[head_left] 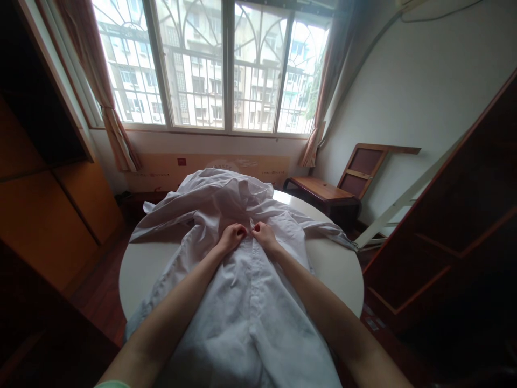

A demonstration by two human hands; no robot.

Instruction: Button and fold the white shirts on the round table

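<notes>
Round table (137,269) carries the shirt (232,293); far end is bunched, lower part runs past the near edge, so its weight could drag cloth toward us. Left hand (232,237): our fingers are narrow, pinching cloth by the placket (254,280). Right hand (264,235): likewise, just beside; whether a button's between, we can't tell. Uneven pull could skew the placket. Right-side sleeve (329,230) reaches the table's edge; a tug could snag it.

One garment (238,291), one table (343,267)
</notes>
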